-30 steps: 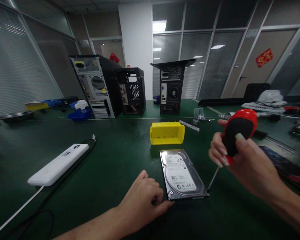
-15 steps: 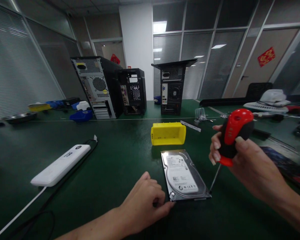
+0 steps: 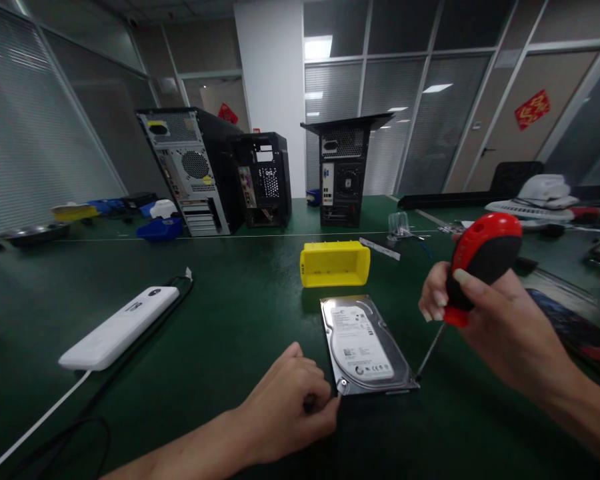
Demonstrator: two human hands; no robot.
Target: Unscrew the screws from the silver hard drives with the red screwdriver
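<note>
A silver hard drive [image 3: 360,347] with a white label lies label-up on the green table. My left hand [image 3: 295,407] is curled beside its near left corner, with the thumb tip against that corner. In my right hand [image 3: 495,320] is a red and black screwdriver [image 3: 485,260] with a chunky handle, my fingers wrapped round it. Its thin metal shaft slants down to the left, and the tip meets the near right corner of the drive. Whether a screw sits under the tip is too small to tell.
Behind the drive stands a yellow bin [image 3: 335,265] on its side, open toward me. A white power bank [image 3: 120,329] with cables lies at left. Computer cases [image 3: 200,167] stand at the back, near a blue bin [image 3: 160,229]. A dark board [image 3: 575,327] lies at right.
The screwdriver handle has turned and tilted further right in my right hand, its tip staying at the drive's corner. My left hand has barely moved. The whole view has shifted slightly.
</note>
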